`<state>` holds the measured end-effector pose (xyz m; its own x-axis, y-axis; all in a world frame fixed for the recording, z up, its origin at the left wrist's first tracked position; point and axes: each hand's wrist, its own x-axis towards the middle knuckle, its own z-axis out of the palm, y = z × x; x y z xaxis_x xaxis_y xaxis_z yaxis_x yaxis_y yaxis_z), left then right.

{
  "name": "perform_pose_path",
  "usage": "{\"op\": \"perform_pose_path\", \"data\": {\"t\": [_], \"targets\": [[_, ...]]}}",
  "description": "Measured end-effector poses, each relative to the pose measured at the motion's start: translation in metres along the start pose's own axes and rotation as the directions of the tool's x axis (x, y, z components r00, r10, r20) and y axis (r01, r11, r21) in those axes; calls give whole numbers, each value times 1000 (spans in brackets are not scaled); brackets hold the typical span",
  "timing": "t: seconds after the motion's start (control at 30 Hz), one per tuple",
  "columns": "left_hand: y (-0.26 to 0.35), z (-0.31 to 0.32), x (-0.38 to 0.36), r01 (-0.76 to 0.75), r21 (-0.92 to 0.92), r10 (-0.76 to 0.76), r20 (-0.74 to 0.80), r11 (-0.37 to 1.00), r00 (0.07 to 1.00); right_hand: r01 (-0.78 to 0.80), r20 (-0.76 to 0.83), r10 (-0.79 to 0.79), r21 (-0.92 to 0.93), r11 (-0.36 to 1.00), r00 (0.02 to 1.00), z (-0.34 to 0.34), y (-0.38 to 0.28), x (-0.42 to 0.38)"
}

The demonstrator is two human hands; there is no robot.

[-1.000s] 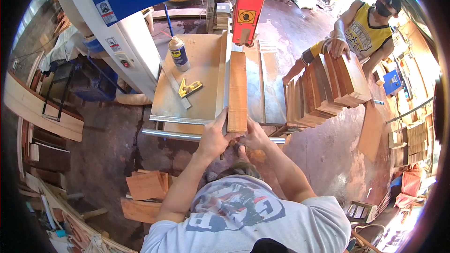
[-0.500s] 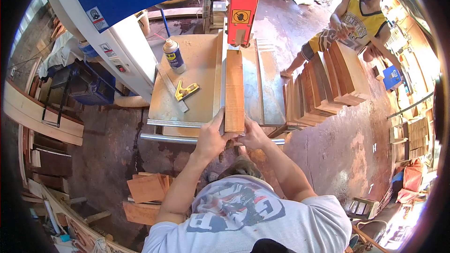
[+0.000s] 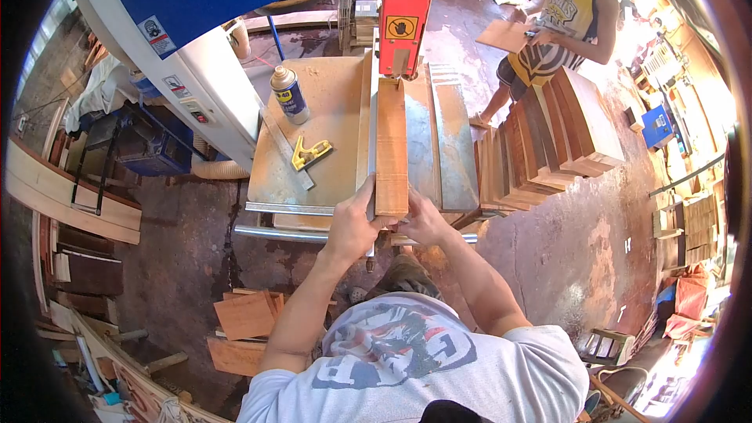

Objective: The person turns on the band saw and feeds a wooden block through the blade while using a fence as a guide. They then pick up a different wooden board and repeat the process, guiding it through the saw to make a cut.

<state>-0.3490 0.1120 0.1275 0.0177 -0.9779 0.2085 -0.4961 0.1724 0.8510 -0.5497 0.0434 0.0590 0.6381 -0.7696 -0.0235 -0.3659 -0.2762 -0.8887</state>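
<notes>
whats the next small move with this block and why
Probably a slow, straight push forward on the wooden block: its far end is at the red guard, its left side lies along the metal fence, and the left hand and right hand are both at its near end, well back from the guard.

"Where are the hands?"
"At the near end of the wooden block [image 3: 392, 149]: left hand [image 3: 352, 221] at its left corner, right hand [image 3: 423, 221] at its right. The underside is hidden, so I can't quite tell how each grip sits."
"And its far end?"
"Near the foot of the red guard [image 3: 404, 19]."
"What else is on the desk [image 3: 337, 98]?"
"A spray can [image 3: 290, 97], upright, and a yellow-handled square [image 3: 301, 160]."
"Anyone nearby?"
"A co-worker [image 3: 576, 12], holding a flat board [image 3: 501, 35]."
</notes>
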Motion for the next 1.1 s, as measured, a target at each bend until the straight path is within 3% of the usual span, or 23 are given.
{"op": "perform_pose_path", "data": {"t": [0.1,0.2,0.3,0.4,0.6,0.73,0.8,1.0,1.1], "targets": [[0,0,3,-17,2,17,-6,1000,1000,-9,23,9,-8,1000,1000,-5,-8,3],[6,-4,7,71,0,-71,47,997,996,-15,15,15,34,999,1000,-3,4,7],[-2,0,11,-56,1,56,0,998,998,32,-10,-32,48,998,999,-3,8,10],[-5,1,14,-29,-12,29,6,1000,1000,70,-23,-72,-92,993,997,-5,12,12],[-2,0,19,-82,8,82,-17,997,996,-33,8,33,44,999,999,-8,5,16],[-3,-1,22,47,-21,-46,34,999,998,-48,-1,48,119,992,999,-8,2,18],[1,-4,24,101,-19,-99,57,995,993,-38,-10,39,47,998,999,-11,-2,20],[-1,-2,29,74,-26,-73,46,997,996,3,-16,-3,-9,1000,1000,-15,-2,24],[-4,0,31,-55,22,55,-11,998,998,-36,9,36,80,996,999,-15,3,27]]}}
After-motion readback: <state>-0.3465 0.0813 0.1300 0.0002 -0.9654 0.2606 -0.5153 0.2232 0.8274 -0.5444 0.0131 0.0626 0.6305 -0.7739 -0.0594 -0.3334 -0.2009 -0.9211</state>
